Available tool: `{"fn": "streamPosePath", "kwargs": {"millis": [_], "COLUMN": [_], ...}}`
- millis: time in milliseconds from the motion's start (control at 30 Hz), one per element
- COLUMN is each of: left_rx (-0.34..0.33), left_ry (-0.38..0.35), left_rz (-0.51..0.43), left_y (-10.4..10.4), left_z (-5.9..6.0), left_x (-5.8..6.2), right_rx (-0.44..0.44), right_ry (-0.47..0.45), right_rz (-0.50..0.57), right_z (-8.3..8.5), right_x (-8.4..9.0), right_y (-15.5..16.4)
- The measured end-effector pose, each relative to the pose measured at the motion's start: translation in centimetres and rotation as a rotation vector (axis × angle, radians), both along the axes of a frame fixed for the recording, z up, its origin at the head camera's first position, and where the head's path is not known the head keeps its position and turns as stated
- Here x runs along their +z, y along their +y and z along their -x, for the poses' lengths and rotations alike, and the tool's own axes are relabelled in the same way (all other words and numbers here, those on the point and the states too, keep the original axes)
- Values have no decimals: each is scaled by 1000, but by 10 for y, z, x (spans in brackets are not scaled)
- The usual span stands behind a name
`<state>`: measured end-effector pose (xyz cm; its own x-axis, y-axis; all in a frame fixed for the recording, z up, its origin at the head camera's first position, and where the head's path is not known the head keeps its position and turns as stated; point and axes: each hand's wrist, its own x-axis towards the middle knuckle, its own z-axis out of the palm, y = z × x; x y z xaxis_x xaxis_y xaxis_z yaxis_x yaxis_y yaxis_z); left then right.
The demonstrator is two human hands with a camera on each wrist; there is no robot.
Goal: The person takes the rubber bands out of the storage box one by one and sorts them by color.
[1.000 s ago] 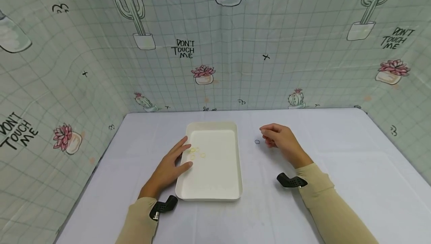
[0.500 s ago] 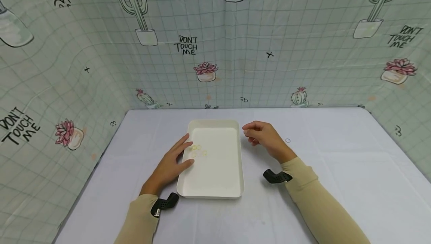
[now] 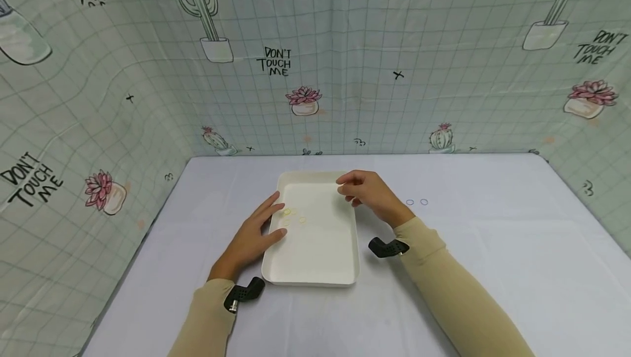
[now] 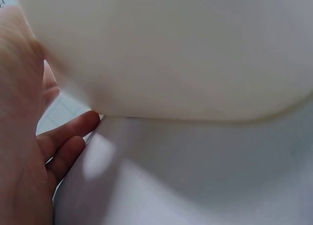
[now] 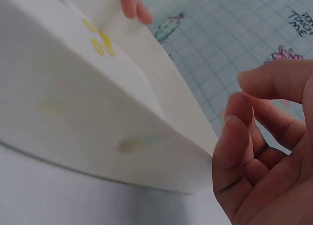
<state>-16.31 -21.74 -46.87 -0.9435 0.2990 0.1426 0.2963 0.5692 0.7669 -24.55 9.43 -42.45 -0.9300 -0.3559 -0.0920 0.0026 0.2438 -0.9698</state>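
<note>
White tray (image 3: pixel 315 261), one, on the table (image 3: pixel 517 236); its long axis ran away from the person. Left hand (image 3: pixel 248 239), fingers spread, touched its left rim. Right hand (image 3: pixel 373 195) hung at the far right rim, fingers bent, tips close together; whether they held anything could not be told. Yellow rings (image 5: pixel 104 39), several, lay in the tray, leftward of those tips, nearer the left hand. Dark rings (image 3: pixel 410 205), two, lay on the table, rightward, nearer the right.
</note>
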Motion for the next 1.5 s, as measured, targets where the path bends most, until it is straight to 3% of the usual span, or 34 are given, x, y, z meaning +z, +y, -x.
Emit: {"fn": "streamPosePath", "kwargs": {"millis": [233,467,1000,1500], "left_rx": [-1,7,1,11], "left_ry": [4,-6,1,-17], "left_rz": [-3,7,-4,-3], "left_y": [2,1,1,0], "left_z": [3,3,1,2], "left_x": [2,3,1,1], "right_rx": [6,95,220,277], "right_ry": [36,22,-74,62], "right_rz": [-54,-108,-218,-312], "right_z": [4,8,6,4], "right_x": [8,11,-2,-20], "right_y": [-15,-40,-76,-80]}}
